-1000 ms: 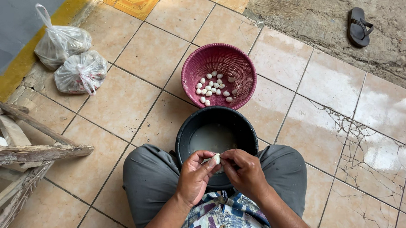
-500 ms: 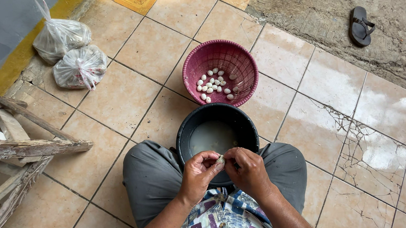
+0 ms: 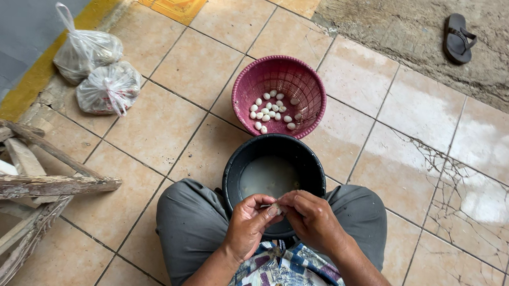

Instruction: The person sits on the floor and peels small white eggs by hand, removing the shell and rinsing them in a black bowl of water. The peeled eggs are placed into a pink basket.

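Seated on the tiled floor (image 3: 454, 143), knees spread, looking straight down.

Far left: rough wooden slats (image 3: 23, 176), a broken frame or pallet, lying at the floor's edge. I can make out at least five pieces; more run out of view.

Above them: two knotted clear plastic bags (image 3: 97, 71), touching each other, set beside the yellow painted strip (image 3: 47, 65). Contents pale, not identifiable. They sit well apart from the working area, seemingly parked out of the way.

Centre: one pink perforated basket (image 3: 281, 94), upright on the floor, just beyond the bucket and touching or nearly touching its rim. It holds a loose cluster of small white ovals (image 3: 271, 110), roughly seventeen by my count, some overlapping. Perforation probably lets them drain.

Below it: one black bucket (image 3: 274, 182) gripped between the knees, which likely keeps it steady and close. Cloudy liquid inside; whether anything lies under the surface I cannot tell.

Over the bucket's near rim: left hand (image 3: 249, 225) and right hand (image 3: 314, 220), two in all, fingertips meeting. Between them one small pale object (image 3: 274, 209), pinched from both sides. Left fingers curl around it with the thumb on top; right fingers are pressed together against its other end. Held above the bucket, so scraps or drips would probably fall in.

Far right, top: one dark sandal (image 3: 459, 38) alone on bare concrete (image 3: 403, 28).
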A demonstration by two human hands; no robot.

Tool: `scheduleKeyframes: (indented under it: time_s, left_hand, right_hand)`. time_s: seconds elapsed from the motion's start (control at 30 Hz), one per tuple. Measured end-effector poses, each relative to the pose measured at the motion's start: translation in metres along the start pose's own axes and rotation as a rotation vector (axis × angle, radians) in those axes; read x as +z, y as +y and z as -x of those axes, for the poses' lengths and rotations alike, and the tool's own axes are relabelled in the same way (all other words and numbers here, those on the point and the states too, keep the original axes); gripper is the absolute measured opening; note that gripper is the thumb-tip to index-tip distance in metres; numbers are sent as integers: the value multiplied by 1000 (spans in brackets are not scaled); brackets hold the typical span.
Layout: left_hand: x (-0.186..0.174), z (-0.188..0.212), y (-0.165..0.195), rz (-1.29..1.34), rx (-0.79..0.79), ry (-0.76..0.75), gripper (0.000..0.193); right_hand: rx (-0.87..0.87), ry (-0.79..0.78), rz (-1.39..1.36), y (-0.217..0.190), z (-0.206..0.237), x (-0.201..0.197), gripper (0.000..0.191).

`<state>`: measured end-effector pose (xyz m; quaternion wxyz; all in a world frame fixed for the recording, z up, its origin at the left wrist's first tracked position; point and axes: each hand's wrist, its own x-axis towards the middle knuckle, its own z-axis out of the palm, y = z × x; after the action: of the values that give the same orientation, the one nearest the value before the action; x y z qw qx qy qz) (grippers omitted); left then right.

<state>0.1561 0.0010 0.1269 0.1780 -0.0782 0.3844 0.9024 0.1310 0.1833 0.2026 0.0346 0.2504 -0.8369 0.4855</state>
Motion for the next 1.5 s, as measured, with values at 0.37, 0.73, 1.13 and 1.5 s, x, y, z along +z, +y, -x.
scheduleKeyframes:
  time_s: [0.37,0.73,1.13,1.5]
  left_hand:
    - [18,-12,-17,-127,37,63,14]
    - [15,-17,-7,119,-109,15,15]
    - [-4,-22,-12,-218,24,27,21]
    - [-20,-29,4,-223,69,75,24]
  right_hand:
    - [-75,115,82,20,10,-3,17]
    - [575,116,-326,68,27,9,7]
    - [315,1,-173,20,7,2,14]
    - [102,74,72,11,-19,34,14]
